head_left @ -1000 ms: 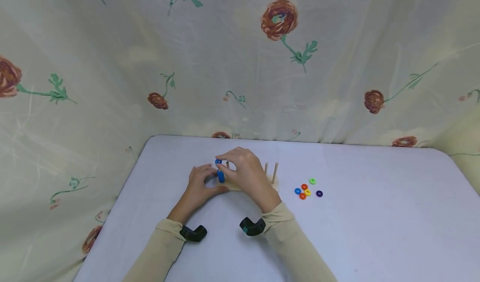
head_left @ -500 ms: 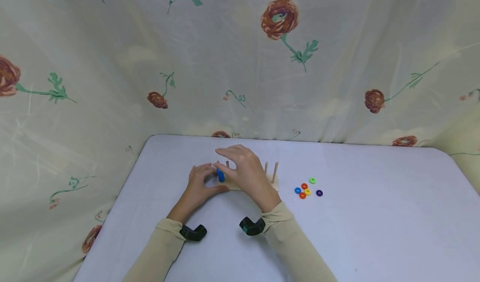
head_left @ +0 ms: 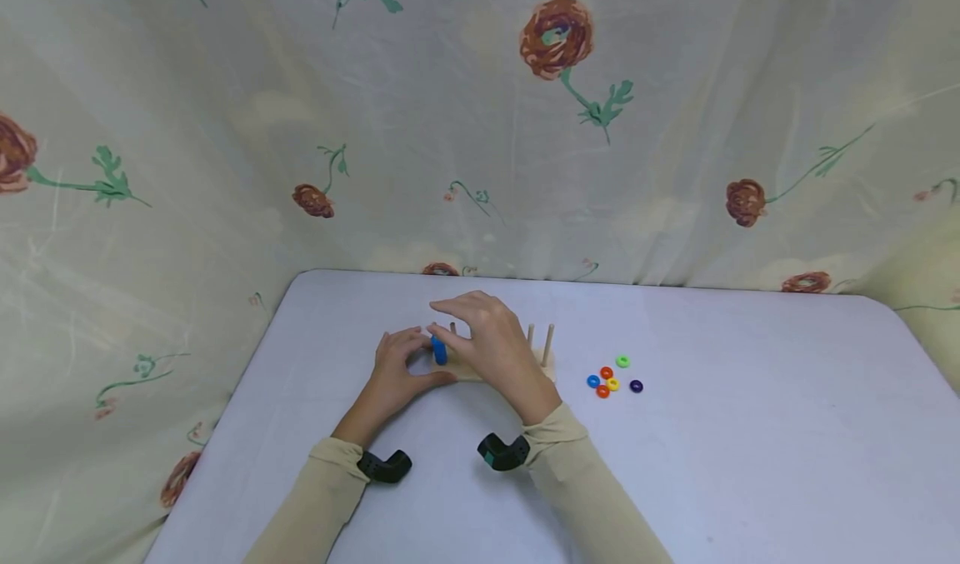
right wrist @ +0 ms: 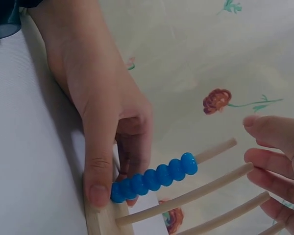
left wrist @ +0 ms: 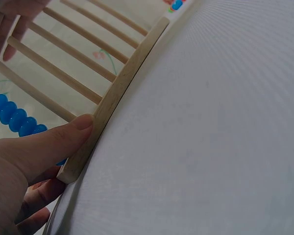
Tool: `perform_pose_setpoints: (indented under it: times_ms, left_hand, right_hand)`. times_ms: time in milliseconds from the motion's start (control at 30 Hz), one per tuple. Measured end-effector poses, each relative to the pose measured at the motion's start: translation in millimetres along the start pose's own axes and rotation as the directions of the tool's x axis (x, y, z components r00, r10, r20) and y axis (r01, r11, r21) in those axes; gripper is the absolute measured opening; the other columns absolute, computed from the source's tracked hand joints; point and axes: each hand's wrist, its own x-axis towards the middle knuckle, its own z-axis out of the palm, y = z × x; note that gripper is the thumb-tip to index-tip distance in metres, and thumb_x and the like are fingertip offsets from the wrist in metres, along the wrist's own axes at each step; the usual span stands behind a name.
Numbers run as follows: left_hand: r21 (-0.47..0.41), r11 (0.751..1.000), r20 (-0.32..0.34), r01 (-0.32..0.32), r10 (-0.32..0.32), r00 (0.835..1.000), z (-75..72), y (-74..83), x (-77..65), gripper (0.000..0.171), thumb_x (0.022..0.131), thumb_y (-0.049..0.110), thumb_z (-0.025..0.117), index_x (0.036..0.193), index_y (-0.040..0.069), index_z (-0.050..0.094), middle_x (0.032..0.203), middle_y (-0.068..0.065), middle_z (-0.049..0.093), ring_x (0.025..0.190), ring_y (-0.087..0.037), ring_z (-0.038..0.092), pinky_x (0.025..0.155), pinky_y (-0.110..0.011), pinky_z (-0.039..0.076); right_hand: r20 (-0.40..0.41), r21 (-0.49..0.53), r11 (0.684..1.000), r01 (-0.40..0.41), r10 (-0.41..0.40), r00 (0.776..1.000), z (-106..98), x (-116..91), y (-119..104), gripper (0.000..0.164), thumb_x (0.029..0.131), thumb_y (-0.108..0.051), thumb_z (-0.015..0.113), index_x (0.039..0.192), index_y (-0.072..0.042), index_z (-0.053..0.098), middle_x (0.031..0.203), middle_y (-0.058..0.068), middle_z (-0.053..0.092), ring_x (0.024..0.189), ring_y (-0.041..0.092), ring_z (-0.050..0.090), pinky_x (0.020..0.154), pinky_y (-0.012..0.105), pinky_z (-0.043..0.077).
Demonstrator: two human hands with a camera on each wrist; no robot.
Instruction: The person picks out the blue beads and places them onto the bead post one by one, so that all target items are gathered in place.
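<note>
A wooden base carries a row of upright wooden pegs. Several blue beads are stacked on the peg at its left end, with the bare tip of that peg showing above them. My left hand grips this end of the base; its thumb lies on the front face and the fingers reach behind. Above the pegs is my right hand, thumb and forefinger spread apart with nothing between them. In the right wrist view its fingers are close to the tips of the pegs.
Right of the base lie several loose beads: a green one, a dark purple one, a yellow one, a blue one and two orange-red ones. A flowered curtain hangs behind the white table.
My right hand pinched a blue bead above the left-end peg a second ago. It has let go, the bead is down on the stack, and the fingers have spread. The left hand stays put.
</note>
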Motion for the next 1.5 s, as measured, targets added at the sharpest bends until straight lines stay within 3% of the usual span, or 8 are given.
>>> perform_pose_setpoints:
  times_ms: [533, 833, 1033, 1333, 1500]
  left_hand:
    - [-0.023, 1.0, -0.016, 0.002, -0.002, 1.0, 3.8, -4.7, -1.0, 0.055, 0.077, 0.033, 0.093, 0.12, 0.005, 0.073, 0.148, -0.022, 0.058, 0.147, -0.041, 0.044, 0.129, -0.066, 0.007]
    - [-0.024, 1.0, -0.027, -0.008, 0.008, 1.0, 2.0, -2.9, -0.6, 0.054, 0.075, 0.031, 0.093, 0.117, 0.004, 0.073, 0.146, -0.022, 0.059, 0.146, -0.04, 0.045, 0.129, -0.066, 0.008]
    - [-0.024, 1.0, -0.039, 0.001, -0.002, 0.999, 1.8, -3.5, -1.1, 0.054, 0.075, 0.032, 0.094, 0.117, 0.004, 0.073, 0.145, -0.021, 0.06, 0.147, -0.04, 0.045, 0.13, -0.065, 0.009]
    - [-0.025, 1.0, -0.045, 0.003, -0.004, 0.999, 2.6, -1.6, -0.4, 0.055, 0.075, 0.031, 0.094, 0.118, 0.004, 0.073, 0.146, -0.021, 0.059, 0.146, -0.039, 0.045, 0.13, -0.064, 0.009]
    - [-0.014, 1.0, -0.045, 0.002, -0.002, 0.999, 3.0, -0.3, 0.5, 0.056, 0.075, 0.032, 0.094, 0.118, 0.004, 0.072, 0.147, -0.021, 0.059, 0.147, -0.039, 0.045, 0.13, -0.064, 0.009]
  right_hand:
    - [-0.058, 0.017, 0.999, -0.051, 0.052, 0.997, -21.8, -4.8, 5.3, 0.027, 0.093, -0.026, 0.079, 0.116, -0.013, 0.079, 0.114, 0.004, 0.079, 0.112, 0.022, 0.072, 0.099, 0.039, 0.061]
    - [-0.101, 0.023, 0.99, -0.141, 0.142, 0.985, -59.4, -14.8, 28.1, 0.03, 0.092, -0.022, 0.08, 0.119, -0.01, 0.078, 0.118, 0.008, 0.078, 0.116, 0.028, 0.071, 0.101, 0.047, 0.059]
    - [-0.144, 0.02, 0.988, -0.156, 0.157, 0.977, -82.7, -28.7, 44.4, 0.029, 0.089, -0.016, 0.083, 0.116, -0.008, 0.078, 0.115, 0.01, 0.079, 0.114, 0.031, 0.072, 0.101, 0.05, 0.058]
    - [-0.13, -0.051, 0.979, -0.198, 0.19, 0.973, -109.2, -54.4, 64.9, 0.03, 0.088, -0.018, 0.084, 0.115, -0.007, 0.078, 0.112, 0.012, 0.079, 0.112, 0.033, 0.072, 0.098, 0.053, 0.059]
    - [-0.066, -0.104, 0.964, -0.245, 0.24, 0.969, -117.0, -69.0, 73.5, 0.031, 0.089, -0.021, 0.084, 0.116, -0.007, 0.078, 0.112, 0.014, 0.079, 0.11, 0.034, 0.072, 0.096, 0.056, 0.059]
